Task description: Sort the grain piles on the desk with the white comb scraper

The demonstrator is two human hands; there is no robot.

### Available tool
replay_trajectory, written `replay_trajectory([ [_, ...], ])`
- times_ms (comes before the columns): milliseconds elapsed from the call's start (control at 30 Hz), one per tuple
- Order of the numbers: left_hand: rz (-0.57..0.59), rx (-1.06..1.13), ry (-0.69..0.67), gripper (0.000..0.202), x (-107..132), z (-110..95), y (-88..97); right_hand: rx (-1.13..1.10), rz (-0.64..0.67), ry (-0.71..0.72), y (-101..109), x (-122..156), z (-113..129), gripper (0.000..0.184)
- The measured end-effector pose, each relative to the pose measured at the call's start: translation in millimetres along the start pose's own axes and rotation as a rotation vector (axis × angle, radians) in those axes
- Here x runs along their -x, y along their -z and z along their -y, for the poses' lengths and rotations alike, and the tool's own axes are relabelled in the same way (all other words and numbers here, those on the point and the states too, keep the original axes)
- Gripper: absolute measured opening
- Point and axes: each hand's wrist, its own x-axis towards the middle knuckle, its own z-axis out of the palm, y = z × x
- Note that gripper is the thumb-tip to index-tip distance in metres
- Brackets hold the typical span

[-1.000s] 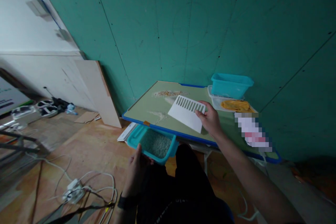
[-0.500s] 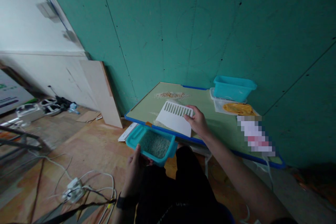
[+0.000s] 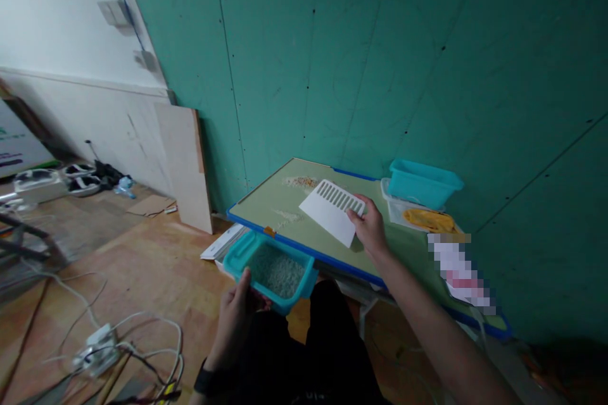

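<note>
Right hand (image 3: 373,231) clasps slotted white scraper (image 3: 330,210) just far-right of spilled grain (image 3: 287,218); left hand (image 3: 235,316) grips teal tub (image 3: 236,253) below the table (image 3: 266,196) edge.

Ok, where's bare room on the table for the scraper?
Bare table lies between the right hand, holding the scraper, and the blurred item, nearer than the cloth tray. The teal tub crowds the far right; grain lies far left. The left hand holds the rice box off the edge.

White scraper (image 3: 332,209) in right hand (image 3: 372,230)
</note>
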Motion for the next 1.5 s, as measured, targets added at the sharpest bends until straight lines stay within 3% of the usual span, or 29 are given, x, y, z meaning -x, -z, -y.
replay_trajectory([
  [100, 0.042, 0.041, 0.026, 0.072, -8, 8, 7.0, 0.063, -0.046, 0.025, -7, -18, -13, 0.053],
  [233, 0.057, 0.036, 0.011, 0.07, -14, 15, 14.7, 0.094, 0.007, -0.012, -18, -24, -17, 0.05],
  [433, 0.022, 0.005, 0.024, 0.075, -13, 11, 7.8, 0.001, 0.161, -0.101, -20, -7, 0, 0.054],
  [700, 0.021, -0.112, -0.033, 0.07, -11, 6, 9.1, -0.118, 0.255, -0.158, -26, 26, 29, 0.061],
  [833, 0.04, -0.08, -0.028, 0.07, -9, 4, 6.5, -0.138, 0.281, -0.174, -25, 29, 34, 0.063],
  [967, 0.029, -0.068, -0.002, 0.068, -9, 3, 2.6, -0.156, 0.203, -0.142, -33, 8, 27, 0.063],
  [1133, 0.029, -0.066, -0.005, 0.068, -12, 8, 7.4, -0.059, 0.052, -0.037, -64, -36, 16, 0.052],
  [1300, 0.046, -0.091, -0.034, 0.07, -15, 13, 14.2, -0.017, 0.105, -0.035, -96, -59, 8, 0.043],
  [1500, 0.072, 0.003, -0.024, 0.072, -18, 18, 14.4, -0.057, 0.22, -0.119, -113, -53, 3, 0.046],
])
